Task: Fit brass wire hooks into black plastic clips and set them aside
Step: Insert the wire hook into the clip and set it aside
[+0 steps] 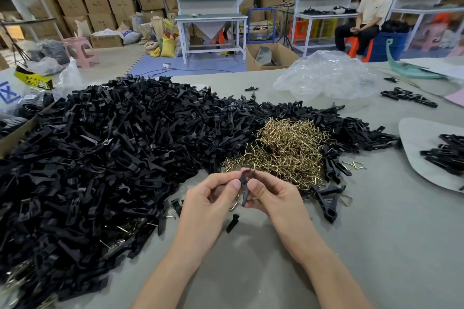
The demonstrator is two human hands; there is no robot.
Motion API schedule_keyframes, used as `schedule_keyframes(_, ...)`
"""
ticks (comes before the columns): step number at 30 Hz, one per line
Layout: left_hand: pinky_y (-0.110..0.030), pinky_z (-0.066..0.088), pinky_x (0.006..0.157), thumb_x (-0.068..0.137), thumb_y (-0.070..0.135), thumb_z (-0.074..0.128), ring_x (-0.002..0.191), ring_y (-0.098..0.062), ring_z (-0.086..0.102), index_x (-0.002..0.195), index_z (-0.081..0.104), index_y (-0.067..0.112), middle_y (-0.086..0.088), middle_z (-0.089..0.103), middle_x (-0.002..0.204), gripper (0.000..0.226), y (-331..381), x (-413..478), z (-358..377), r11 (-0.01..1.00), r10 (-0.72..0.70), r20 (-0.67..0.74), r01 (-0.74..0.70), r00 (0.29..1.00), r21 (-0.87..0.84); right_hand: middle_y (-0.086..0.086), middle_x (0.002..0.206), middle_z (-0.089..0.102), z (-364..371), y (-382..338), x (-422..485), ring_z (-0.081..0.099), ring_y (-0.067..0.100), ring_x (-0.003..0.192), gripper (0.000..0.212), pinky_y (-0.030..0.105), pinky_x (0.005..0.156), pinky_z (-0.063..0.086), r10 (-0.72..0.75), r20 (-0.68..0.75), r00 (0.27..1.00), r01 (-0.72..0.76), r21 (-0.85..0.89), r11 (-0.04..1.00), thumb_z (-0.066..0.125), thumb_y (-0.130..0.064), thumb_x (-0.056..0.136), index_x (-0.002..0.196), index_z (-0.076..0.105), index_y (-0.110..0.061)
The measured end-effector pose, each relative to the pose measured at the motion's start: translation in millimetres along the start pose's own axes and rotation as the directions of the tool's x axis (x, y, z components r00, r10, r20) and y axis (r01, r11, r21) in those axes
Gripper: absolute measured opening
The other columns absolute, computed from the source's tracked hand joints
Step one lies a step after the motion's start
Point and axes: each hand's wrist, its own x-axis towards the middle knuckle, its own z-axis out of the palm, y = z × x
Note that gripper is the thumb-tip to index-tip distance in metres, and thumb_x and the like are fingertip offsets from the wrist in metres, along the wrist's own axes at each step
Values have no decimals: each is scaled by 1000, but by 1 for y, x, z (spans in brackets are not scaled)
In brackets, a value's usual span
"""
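slim black clip, upright, pinched between both hands

Crumpled clear plastic bag on table

at nine o'clock, a heap of black plastic clips, matt with faint sheen on edges. at one o'clock, tangled brass wire hooks, shiny golden metal. the tabletop is smooth, matt grey. farther off at one o'clock, a crumpled clear plastic bag, glossy. the held clip, centre, is matt black plastic.
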Motion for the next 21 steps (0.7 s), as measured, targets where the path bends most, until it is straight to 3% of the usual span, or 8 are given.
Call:
schedule_keyframes(4,-34,56,79,93,11,66,89,-33,66,112,72,24,-12,73,95,23,-3,-3,2,997,-9,26,7,1000,78,18,100,72,0,-1,0,68,23,84,33,27,75,58,4,2,1000,-4,51,999,68,-25,86,117,73,-13)
schedule_keyframes(7,-25,53,85,90,10,70,99,-10,66,124,65,27,6,69,113,38,-2,-7,7,976,83,86,-98,993,193,23,107,74,-2,-2,-1,74,33,97,29,31,79,60,1,8,1000,-3,180,984,70,-23,86,112,74,-10)
schedule_keyframes(9,-18,49,90,91,13,70,111,-7,63,130,60,27,11,65,121,43,-4,-8,10,956,146,105,-167,984,239,21,107,74,-3,-2,0,74,31,98,26,30,78,60,-6,-7,1000,8,214,977,70,-21,86,109,74,-10)
schedule_keyframes(12,-13,47,89,95,28,63,113,-2,61,133,53,34,22,63,121,39,-5,-8,10,966,112,66,-125,991,228,18,108,74,-6,-3,3,72,28,94,27,28,74,60,-6,-93,996,23,190,982,71,-26,84,105,75,-11)
schedule_keyframes(14,-18,46,90,95,37,61,113,-1,55,128,53,32,20,58,115,34,-12,-9,3,842,175,100,-201,980,500,13,102,75,-10,-5,5,72,21,85,23,26,69,60,18,-166,986,22,232,972,71,-26,81,101,76,-15)
schedule_keyframes(17,-25,38,95,93,48,57,109,-7,47,124,57,30,14,48,113,36,-21,-10,-4,463,169,283,-330,944,823,8,92,75,-14,-6,8,71,15,74,21,24,61,59,52,-224,973,25,325,945,72,-27,78,95,80,-19)
schedule_keyframes(21,-28,32,95,99,51,47,110,-14,49,124,59,34,11,52,114,33,-19,-4,-11,339,69,230,-240,971,910,3,84,73,-15,-6,8,67,11,67,23,24,58,59,76,-226,971,14,372,928,67,-27,82,99,81,-21)
